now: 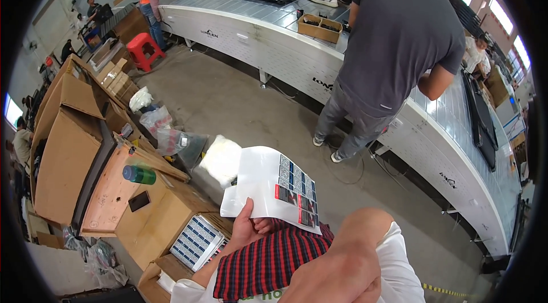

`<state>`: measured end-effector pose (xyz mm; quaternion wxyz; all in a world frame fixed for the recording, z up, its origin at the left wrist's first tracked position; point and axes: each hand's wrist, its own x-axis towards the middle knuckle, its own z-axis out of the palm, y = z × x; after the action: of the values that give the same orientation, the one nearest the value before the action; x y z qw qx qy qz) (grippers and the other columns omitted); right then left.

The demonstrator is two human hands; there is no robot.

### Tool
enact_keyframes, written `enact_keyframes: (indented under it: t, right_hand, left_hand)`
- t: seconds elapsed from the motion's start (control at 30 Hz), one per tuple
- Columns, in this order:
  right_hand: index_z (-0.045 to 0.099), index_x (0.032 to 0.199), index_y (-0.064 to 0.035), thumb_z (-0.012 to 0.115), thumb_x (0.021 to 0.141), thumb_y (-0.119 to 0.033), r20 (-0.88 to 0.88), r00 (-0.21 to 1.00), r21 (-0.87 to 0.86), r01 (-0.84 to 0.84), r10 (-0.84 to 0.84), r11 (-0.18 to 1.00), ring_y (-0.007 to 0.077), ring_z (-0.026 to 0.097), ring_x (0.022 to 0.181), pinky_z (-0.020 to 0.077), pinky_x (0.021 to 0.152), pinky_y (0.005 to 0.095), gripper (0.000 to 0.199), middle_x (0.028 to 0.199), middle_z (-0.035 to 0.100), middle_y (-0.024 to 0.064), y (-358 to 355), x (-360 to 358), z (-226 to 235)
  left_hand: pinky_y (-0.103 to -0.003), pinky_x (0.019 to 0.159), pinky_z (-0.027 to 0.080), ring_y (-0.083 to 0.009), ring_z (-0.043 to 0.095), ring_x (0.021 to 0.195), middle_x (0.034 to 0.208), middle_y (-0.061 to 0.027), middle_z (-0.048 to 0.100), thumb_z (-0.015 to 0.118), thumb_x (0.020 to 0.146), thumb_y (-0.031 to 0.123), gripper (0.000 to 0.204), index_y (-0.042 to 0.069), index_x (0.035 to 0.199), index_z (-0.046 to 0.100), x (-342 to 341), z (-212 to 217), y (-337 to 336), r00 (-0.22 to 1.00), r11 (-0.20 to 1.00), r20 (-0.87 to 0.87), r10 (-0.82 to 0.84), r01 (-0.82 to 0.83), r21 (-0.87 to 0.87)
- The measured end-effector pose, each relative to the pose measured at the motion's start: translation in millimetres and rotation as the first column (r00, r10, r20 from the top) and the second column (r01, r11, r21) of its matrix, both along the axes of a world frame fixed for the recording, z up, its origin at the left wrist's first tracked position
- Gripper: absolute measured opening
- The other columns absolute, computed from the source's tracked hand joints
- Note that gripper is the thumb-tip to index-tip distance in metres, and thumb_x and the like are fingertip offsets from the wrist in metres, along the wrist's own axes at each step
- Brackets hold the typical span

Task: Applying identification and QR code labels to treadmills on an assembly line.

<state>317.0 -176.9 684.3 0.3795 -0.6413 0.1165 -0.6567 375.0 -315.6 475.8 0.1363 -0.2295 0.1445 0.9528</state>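
One hand, the left hand [246,227], pinches a white sticker sheet [273,186] at its lower left edge, low in the middle of the frame. The sheet's long side runs up and away from the thumb. The right hand is hidden, so I cannot tell its grip.

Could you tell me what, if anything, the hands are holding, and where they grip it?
The left hand holds a white sheet of stickers by its lower edge. The right hand cannot be seen.
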Motion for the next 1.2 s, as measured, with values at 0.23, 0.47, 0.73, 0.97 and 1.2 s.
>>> enact_keyframes:
  t: [0.23,0.47,0.73,0.97,1.2]
  right_hand:
    - [0.05,0.08,-0.0014,0.051,0.085,-0.011,-0.093,0.996,-0.004,0.004,-0.004,1.0,0.0247,0.053,0.064,0.0421,0.057,0.0304,0.011,0.074,0.051,0.0083,1.7,3.1,-4.5]
    - [0.051,0.079,-0.0007,0.049,0.085,-0.012,-0.05,0.998,-0.158,-0.045,0.037,0.986,0.0246,0.052,0.062,0.0421,0.055,0.0306,0.013,0.072,0.051,0.0081,7.9,-0.4,-5.3]
    - [0.05,0.078,0.0008,0.047,0.085,-0.009,-0.041,0.971,-0.175,-0.238,0.234,0.955,0.0244,0.052,0.063,0.0421,0.055,0.0306,0.012,0.073,0.051,0.0083,28.5,-22.9,-1.9]
    - [0.051,0.079,0.0013,0.049,0.084,-0.008,0.003,0.95,-0.229,-0.304,0.313,0.925,0.0246,0.052,0.063,0.0419,0.054,0.0309,0.011,0.073,0.051,0.0084,51.8,-39.7,-1.6]
    - [0.05,0.08,-0.0006,0.052,0.083,-0.007,0.095,0.912,-0.155,-0.382,0.399,0.911,0.0245,0.052,0.063,0.0424,0.054,0.0307,0.007,0.073,0.052,0.0079,66.2,-53.7,-15.0]
  left_hand:
    - [-0.02,0.042,0.026,-0.0082,0.029,0.045,0.053,0.0033,0.03,0.04,0.089,0.041,0.034,0.008,0.095,0.049,3.3,-4.6,1.3,1.0,1.0,0.018,-0.014,0.014,0.004]
    - [-0.02,0.043,0.026,-0.0083,0.028,0.046,0.053,0.0033,0.029,0.038,0.09,0.041,0.034,0.008,0.095,0.048,5.8,4.1,10.9,0.995,0.994,-0.008,0.097,-0.097,-0.056]
    - [-0.021,0.043,0.025,-0.0088,0.026,0.046,0.053,0.0029,0.027,0.034,0.091,0.042,0.036,0.009,0.091,0.047,2.0,17.0,41.4,0.975,0.961,-0.002,0.222,-0.219,-0.171]
    - [-0.021,0.044,0.024,-0.0083,0.024,0.046,0.054,0.0041,0.026,0.035,0.091,0.042,0.034,0.009,0.09,0.047,-5.5,12.6,74.9,0.94,0.918,-0.075,0.334,-0.342,-0.2]
    - [-0.021,0.045,0.025,-0.0071,0.026,0.046,0.054,0.0045,0.028,0.033,0.091,0.042,0.034,0.011,0.09,0.047,-5.1,9.6,104.5,0.892,0.873,-0.08,0.445,-0.452,-0.182]
